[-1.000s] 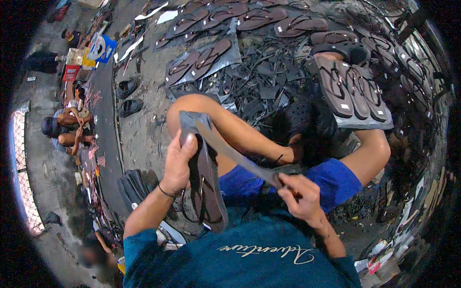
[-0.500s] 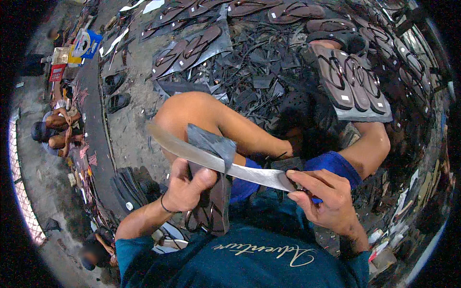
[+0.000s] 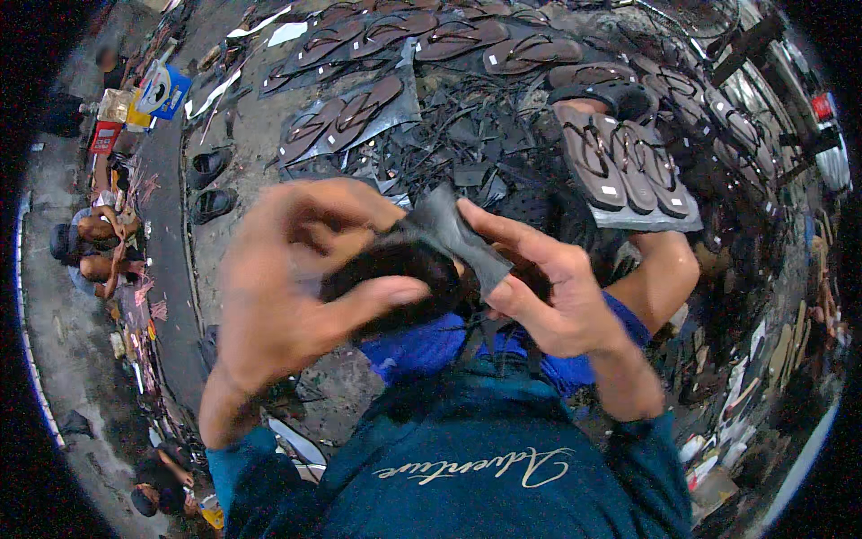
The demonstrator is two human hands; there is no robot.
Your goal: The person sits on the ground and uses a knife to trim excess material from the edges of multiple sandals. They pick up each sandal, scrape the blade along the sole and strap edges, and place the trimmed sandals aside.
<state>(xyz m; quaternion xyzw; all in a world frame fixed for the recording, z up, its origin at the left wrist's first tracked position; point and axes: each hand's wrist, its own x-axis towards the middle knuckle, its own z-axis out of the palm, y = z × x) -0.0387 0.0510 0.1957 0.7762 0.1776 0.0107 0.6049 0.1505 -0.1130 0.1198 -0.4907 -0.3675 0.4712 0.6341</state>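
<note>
My left hand [image 3: 283, 296], blurred, is wrapped round a dark flip-flop [image 3: 395, 265] held up in front of my lap. The flip-flop is seen nearly end-on, and much of it is hidden by my fingers and thumb. A grey rubber flap [image 3: 458, 235] stands out at its far end. My right hand [image 3: 561, 301] pinches the edge of this flap between fingers and thumb. Behind my right fingers it is dark, and I cannot make out whether something else sits in the palm. The curved knife does not show.
Three brown flip-flops on a rubber sheet [image 3: 628, 171] lie by my right knee. A pair [image 3: 346, 119] rests on another sheet ahead, with several more around. Black rubber scraps [image 3: 440, 144] cover the ground between. Black sandals [image 3: 211, 205] and a seated person [image 3: 99, 247] are at left.
The knife has gone from view. My right hand has moved from its handle to the rubber flap. My left hand has raised and turned the flip-flop.
</note>
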